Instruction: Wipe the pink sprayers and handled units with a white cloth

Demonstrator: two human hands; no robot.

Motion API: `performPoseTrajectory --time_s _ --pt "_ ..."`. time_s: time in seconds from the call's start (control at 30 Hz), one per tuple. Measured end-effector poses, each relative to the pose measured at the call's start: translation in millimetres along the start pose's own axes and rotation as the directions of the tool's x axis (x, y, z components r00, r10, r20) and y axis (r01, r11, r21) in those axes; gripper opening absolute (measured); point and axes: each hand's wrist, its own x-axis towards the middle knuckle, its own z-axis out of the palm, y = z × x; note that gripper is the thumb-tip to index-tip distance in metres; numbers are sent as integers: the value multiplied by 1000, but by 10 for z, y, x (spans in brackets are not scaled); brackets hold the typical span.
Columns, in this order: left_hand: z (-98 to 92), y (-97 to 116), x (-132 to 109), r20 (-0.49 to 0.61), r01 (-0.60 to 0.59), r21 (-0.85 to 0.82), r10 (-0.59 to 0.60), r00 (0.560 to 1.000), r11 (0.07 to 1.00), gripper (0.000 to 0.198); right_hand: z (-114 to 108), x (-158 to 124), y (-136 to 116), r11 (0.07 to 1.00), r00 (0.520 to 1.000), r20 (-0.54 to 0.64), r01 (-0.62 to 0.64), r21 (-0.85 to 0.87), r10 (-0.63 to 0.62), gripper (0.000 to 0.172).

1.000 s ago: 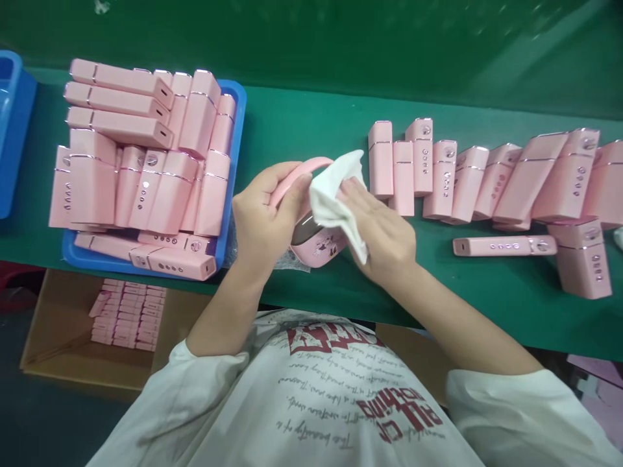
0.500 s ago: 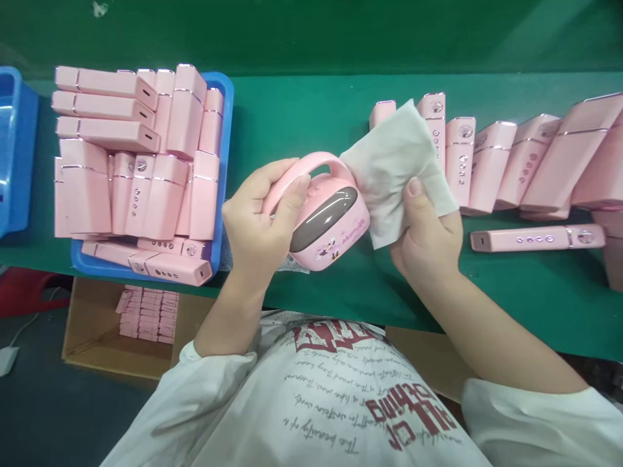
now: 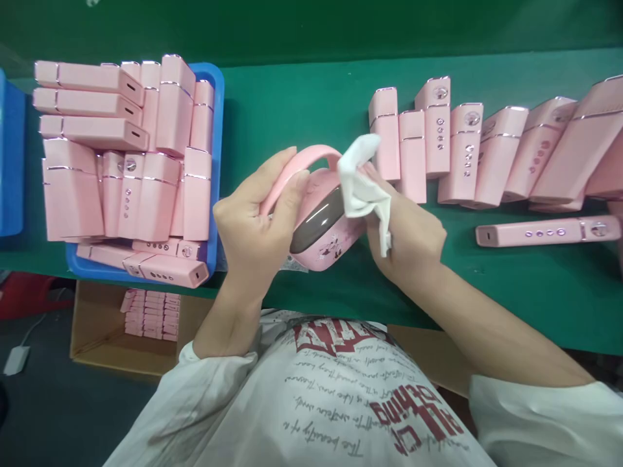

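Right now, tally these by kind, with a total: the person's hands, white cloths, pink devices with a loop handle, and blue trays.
Hands: 2 (left hand, right hand)
White cloth: 1
Pink device with a loop handle: 1
Blue trays: 2 (loaded tray, tray cut off at the left edge)
Total: 6

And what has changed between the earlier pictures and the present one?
Since half a second ago, the right hand has moved left, toward the pink device; its white cloth, then spread out, is now bunched at the device's right end. Nothing was let go. The left hand still grips the handle.
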Motion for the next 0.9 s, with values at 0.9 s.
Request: performPoseTrajectory --time_s 0.9 --pt "-15 -13 -101 16 18 16 -19 1000 1000 28 -54 80 130 953 953 -66 -289 89 295 28"
